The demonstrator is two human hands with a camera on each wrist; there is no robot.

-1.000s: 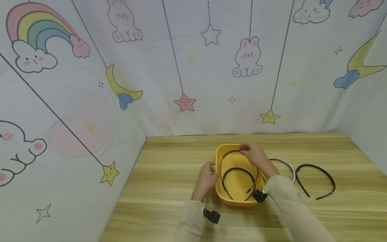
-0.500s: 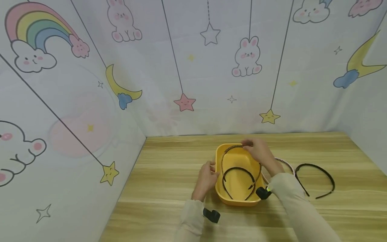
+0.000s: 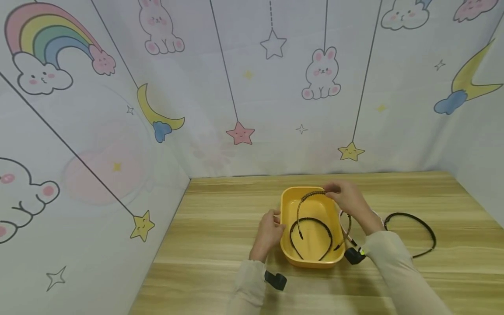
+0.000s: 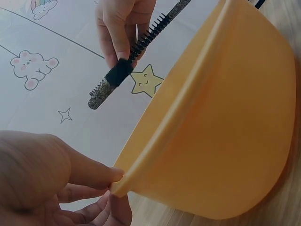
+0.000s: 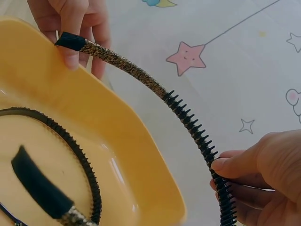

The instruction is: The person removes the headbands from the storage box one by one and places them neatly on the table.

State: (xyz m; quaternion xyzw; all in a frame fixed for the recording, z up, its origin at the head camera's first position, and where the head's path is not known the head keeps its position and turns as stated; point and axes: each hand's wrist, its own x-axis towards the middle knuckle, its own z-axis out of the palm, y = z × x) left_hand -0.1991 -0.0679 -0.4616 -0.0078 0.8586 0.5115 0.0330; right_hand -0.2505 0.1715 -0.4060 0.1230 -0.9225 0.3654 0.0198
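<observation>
Gold-flecked headband (image 5: 141, 76), arch foremost, pinched by the right hand (image 3: 348, 199), long axis running back to its tips; left hand (image 3: 269, 229) pinches the yellow basin (image 4: 225, 127) by its rim.

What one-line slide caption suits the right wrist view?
Right hand pinches a glittery headband partly over a yellow basin containing a dark headband.

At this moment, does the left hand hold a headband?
No, the left hand grips the yellow bin by its rim, between thumb and fingers.
</observation>
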